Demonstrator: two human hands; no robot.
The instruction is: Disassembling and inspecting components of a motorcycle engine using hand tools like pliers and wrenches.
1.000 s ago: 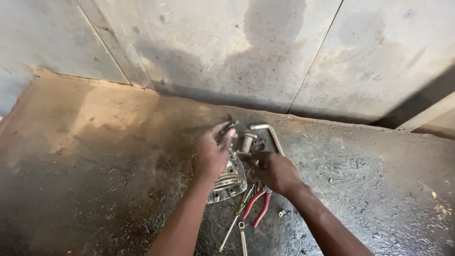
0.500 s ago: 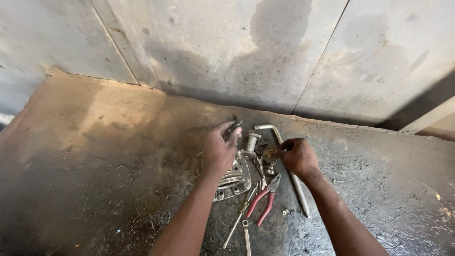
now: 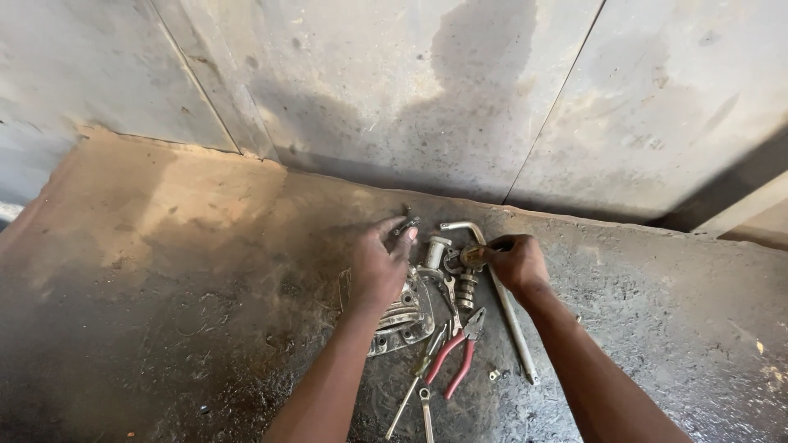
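Two hands worked over a greasy floor by a concrete wall. The left hand [image 3: 379,264] pinched a small dark metal piece [image 3: 405,225] in its fingertips, resting on a finned metal casting [image 3: 404,318]. The right hand [image 3: 517,261] was closed on a small brass fitting [image 3: 470,255], just above a bent metal pipe [image 3: 510,316]. Red-handled pliers [image 3: 456,354] lay nearby.

Tools and bare surfaces on a dirty workshop floor

Red-handled pliers [image 3: 456,354] lie on the dark, oily floor [image 3: 164,344], just beside a thin screwdriver [image 3: 417,379] and a small wrench [image 3: 426,414]. A small nut [image 3: 494,375] lies near the pliers. Behind them stands a grey concrete wall [image 3: 394,90] with dark stains and seams.
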